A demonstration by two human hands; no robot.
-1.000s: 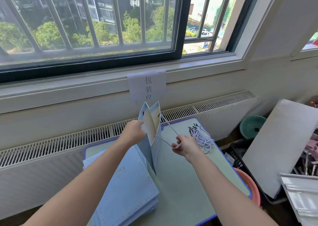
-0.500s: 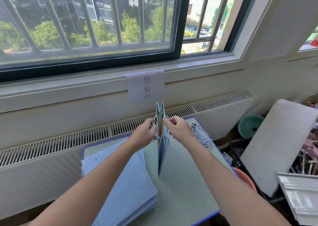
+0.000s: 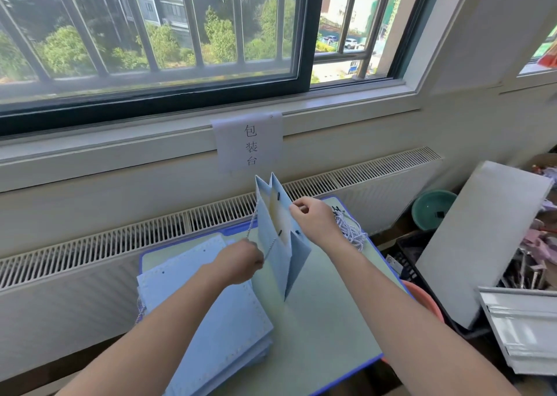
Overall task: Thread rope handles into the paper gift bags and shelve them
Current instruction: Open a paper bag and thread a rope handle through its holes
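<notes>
Both hands at bag [image 3: 281, 251]: left hand [image 3: 239, 263] pinches rope [image 3: 252, 223], right hand [image 3: 313, 219] grips rim.

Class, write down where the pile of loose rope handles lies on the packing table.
In the head view, the pile of rope handles lies at the far right corner of the table, just behind the right hand and near the radiator.

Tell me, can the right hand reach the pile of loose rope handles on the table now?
Probably yes. The loose rope handles lie just behind the right hand, nothing between them, but its fingers pinch the gift bag and must release first.
</notes>
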